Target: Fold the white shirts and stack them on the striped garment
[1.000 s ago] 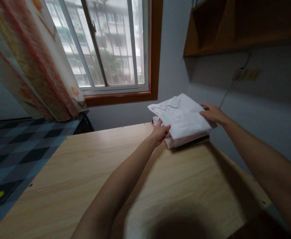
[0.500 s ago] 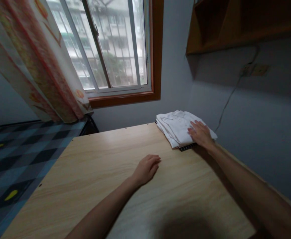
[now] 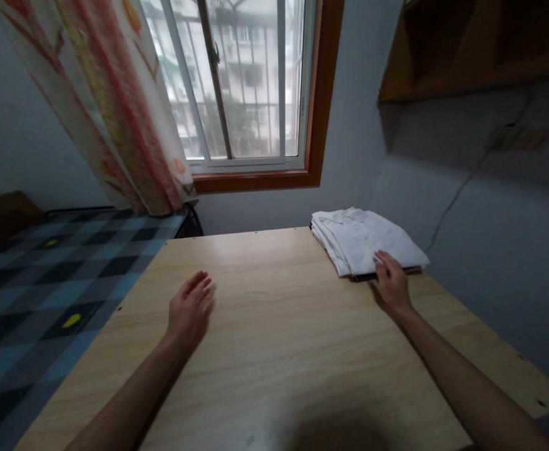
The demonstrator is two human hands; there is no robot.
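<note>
A stack of folded white shirts (image 3: 363,235) lies at the far right corner of the wooden tabletop (image 3: 274,326), with something dark showing beneath its front edge. My right hand (image 3: 393,283) is at that front edge, fingers loosely bent and apart; I cannot tell whether the fingertips touch the cloth. Over the left part of the tabletop, my left hand (image 3: 190,310) is raised with its fingers stretched out and slightly blurred. Nothing is in it.
A bed with a checked cover (image 3: 128,250) stands left of the table. Behind are a window (image 3: 250,94) and a patterned curtain (image 3: 114,106). A wooden shelf (image 3: 443,88) hangs at upper right, with a cable (image 3: 457,197) below it.
My left hand has moved left, away from the middle of the tabletop. My right hand has drawn back from the top of the shirts to their front edge. The view has turned left.
</note>
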